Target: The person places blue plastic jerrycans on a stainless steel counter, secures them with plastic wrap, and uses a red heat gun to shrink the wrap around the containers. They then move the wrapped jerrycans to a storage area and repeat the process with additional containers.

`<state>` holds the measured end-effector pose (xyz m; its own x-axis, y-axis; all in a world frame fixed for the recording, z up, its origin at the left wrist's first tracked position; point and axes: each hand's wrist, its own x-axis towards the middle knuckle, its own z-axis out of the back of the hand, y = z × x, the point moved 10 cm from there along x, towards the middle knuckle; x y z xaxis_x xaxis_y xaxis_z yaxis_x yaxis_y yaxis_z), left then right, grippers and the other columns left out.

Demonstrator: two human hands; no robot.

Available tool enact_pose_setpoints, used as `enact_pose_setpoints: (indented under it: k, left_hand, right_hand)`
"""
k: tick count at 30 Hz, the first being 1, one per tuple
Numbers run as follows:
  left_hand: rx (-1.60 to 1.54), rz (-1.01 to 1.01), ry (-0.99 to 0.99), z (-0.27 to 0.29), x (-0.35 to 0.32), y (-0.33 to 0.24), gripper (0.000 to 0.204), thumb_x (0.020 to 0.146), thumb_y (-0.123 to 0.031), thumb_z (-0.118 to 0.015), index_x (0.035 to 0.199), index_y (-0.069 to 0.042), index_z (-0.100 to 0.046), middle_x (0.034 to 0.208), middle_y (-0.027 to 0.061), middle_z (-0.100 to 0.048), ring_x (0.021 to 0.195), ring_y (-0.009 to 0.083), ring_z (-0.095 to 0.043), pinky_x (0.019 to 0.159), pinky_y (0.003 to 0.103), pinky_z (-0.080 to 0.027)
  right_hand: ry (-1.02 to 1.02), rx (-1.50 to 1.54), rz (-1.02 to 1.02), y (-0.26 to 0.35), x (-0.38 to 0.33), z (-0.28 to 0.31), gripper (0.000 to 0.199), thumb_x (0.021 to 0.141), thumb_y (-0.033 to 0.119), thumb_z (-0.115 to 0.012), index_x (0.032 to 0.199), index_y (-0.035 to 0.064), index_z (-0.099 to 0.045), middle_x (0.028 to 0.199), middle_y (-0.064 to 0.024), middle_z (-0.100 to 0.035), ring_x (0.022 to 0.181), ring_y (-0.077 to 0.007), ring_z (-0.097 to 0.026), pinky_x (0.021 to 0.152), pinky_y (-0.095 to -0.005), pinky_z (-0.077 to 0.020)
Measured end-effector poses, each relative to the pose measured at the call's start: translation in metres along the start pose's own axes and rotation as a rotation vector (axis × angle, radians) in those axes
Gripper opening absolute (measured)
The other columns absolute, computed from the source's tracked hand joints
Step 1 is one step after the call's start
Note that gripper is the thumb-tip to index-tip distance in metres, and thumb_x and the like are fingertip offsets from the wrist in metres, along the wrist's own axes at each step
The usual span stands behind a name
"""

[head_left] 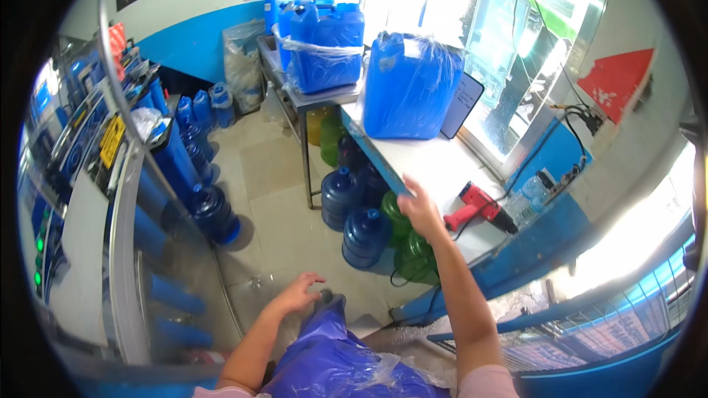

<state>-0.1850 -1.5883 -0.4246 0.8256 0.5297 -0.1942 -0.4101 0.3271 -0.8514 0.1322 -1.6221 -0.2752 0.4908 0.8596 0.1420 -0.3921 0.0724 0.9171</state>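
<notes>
My right hand (419, 206) is over the front edge of a white-topped counter (450, 169), fingers apart and holding nothing that I can see. To its right lies a red and black heat gun or drill (481, 208) with a dark cord. Beyond the hand, a blue plastic jerrycan (413, 88) in clear wrap stands on the counter. My left hand (296, 295) hovers low over the floor, empty, its fingers loosely stretched. Just beside it is the purple-blue apron (324, 346) that I wear, with crumpled clear film on it.
More wrapped blue jerrycans (324, 48) stand on a metal table (302, 99) farther back. Round blue water jugs (366, 238) and green ones (415, 258) sit under the counter. Another blue jug (214, 214) is on the floor at left, by a glass panel. A wire rack (590, 332) is at lower right.
</notes>
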Motion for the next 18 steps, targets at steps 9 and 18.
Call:
enact_pose_setpoints:
  k: [9,18]
  left_hand:
    - [-0.362,-0.127,-0.297,0.182,0.402,-0.013,0.041,0.089,-0.015,-0.060,0.127,-0.004,-0.055,0.109,0.0083,-0.061,0.100,0.0178,-0.057,0.091,0.032,-0.046]
    - [-0.838,-0.063,-0.226,0.237,0.691,-0.024,0.046,0.097,-0.041,-0.044,0.124,-0.008,-0.059,0.111,0.0078,-0.065,0.100,0.0178,-0.060,0.081,0.031,-0.044]
  right_hand:
    - [-0.473,-0.375,0.524,0.211,0.304,0.120,0.053,0.085,0.001,-0.050,0.138,0.0043,-0.047,0.138,-0.0193,-0.049,0.112,-0.0260,-0.062,0.091,-0.0337,-0.0511]
    - [-0.217,-0.229,0.043,0.128,0.429,0.144,0.041,0.082,-0.003,-0.048,0.120,0.0002,-0.064,0.117,-0.0153,-0.065,0.086,-0.0200,-0.070,0.073,-0.0308,-0.0559]
